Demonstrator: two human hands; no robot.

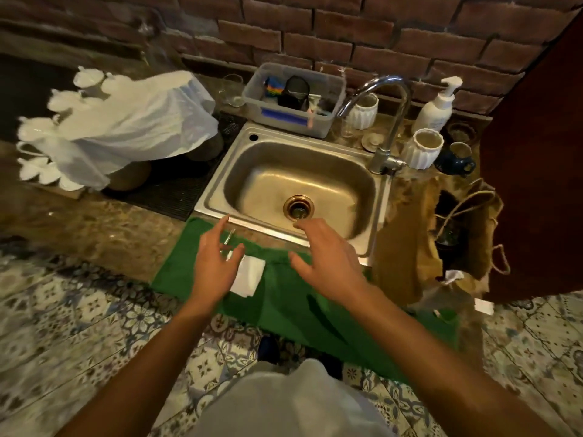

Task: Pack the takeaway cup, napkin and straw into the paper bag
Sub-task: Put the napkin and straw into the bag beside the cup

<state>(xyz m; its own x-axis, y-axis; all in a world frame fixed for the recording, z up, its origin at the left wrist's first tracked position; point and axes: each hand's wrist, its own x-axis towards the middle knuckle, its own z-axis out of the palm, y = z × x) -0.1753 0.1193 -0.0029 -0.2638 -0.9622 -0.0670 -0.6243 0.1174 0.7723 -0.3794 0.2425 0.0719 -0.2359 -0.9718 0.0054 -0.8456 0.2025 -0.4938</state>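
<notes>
The napkin (247,276) is lying flat on the green cloth (293,298) in front of the sink (303,175), toward the sink's left corner. It is looking thin, soft and very light, so it will likely crumple or slide if pushed; pinching one free edge, probably the right one, should be the safest hold. The straw (227,244), a slim clear piece, is lying just behind the napkin, closer to the sink's rim; it is probably stiff but slippery and easy to roll.

The left hand (214,263) is hovering above both, fingers spread and relaxed, holding nothing; the napkin is sitting just under its thumb side and the straw is showing between its fingers. The right hand (325,257) is hovering over the sink's front rim, fingers loosely spread, also holding nothing, with the napkin well to its left.

The paper bag (419,244) is standing open to the right of the sink. The cup inside cannot be made out clearly.
</notes>
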